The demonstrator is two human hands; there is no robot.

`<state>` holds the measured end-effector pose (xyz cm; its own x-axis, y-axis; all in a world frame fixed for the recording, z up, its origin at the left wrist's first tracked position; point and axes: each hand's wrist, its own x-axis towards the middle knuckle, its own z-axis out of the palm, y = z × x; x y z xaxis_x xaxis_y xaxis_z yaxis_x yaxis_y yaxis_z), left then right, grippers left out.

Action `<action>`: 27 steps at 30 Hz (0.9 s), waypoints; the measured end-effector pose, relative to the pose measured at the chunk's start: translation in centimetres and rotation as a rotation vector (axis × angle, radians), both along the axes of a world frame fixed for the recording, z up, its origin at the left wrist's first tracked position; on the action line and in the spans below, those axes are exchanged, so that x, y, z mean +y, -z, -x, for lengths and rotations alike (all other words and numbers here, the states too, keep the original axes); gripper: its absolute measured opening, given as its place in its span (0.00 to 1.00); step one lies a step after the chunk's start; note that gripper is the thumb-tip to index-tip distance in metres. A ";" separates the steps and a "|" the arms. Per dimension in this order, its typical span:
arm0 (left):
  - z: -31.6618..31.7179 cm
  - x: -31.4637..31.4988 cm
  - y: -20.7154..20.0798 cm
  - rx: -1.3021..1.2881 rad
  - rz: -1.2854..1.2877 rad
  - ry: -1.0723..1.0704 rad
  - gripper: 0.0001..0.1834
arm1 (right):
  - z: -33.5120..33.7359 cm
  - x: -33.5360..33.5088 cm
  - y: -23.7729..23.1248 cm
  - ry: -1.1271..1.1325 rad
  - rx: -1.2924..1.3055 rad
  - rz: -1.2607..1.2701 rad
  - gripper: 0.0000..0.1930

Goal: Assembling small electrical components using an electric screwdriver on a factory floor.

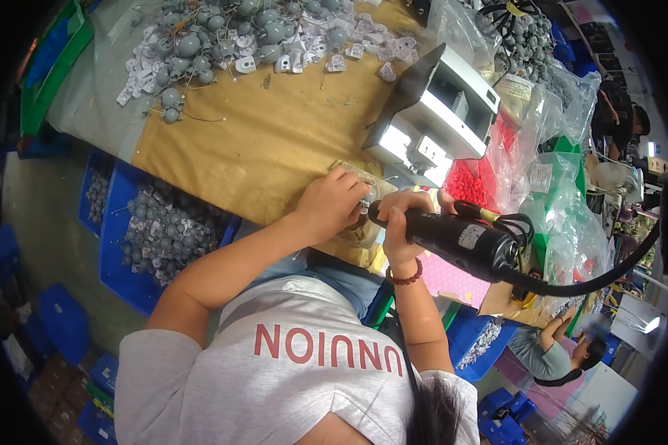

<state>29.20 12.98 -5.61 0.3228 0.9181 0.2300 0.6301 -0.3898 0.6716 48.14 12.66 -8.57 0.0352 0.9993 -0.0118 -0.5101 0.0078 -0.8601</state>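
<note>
My right hand (404, 222) is wrapped round a black electric screwdriver (460, 243), which lies nearly level with its tip pointing left. At that tip my left hand (330, 204) pinches a small grey round part (370, 194), mostly covered by the fingers. Under the left fingers is a taped, yellowish block (360, 231) at the table's near edge. Farther back on the brown-covered table (260, 141) lies a heap of grey ball-shaped parts (189, 46) with thin wires, mixed with white plastic pieces (297, 58).
A metal-and-white box-like device (453, 111) stands just beyond my right hand. Red small parts (469, 182) in clear bags lie to its right. A blue bin (126, 267) of grey parts stands below the table on the left. Another person (553, 352) sits at the far right.
</note>
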 end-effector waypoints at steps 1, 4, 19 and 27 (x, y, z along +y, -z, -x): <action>0.0 0.1 0.0 -0.011 0.000 -0.002 0.23 | -0.1 -0.1 -0.1 -0.035 -0.217 -0.122 0.09; 0.1 0.1 -0.2 -0.039 0.010 -0.007 0.22 | 0.4 0.0 -1.5 -0.042 -0.541 -0.241 0.11; -0.4 0.1 -0.9 -0.022 0.052 -0.015 0.20 | 3.1 0.7 -5.7 0.059 -0.633 -0.485 0.32; -0.8 -0.6 -0.7 -0.009 0.064 -0.069 0.21 | -0.5 3.9 -9.7 0.416 -0.357 -0.113 0.19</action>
<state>29.98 12.35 -4.94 0.2567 0.9510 0.1725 0.6477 -0.3017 0.6996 48.60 16.52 1.11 0.4088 0.8948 0.1796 -0.1214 0.2483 -0.9610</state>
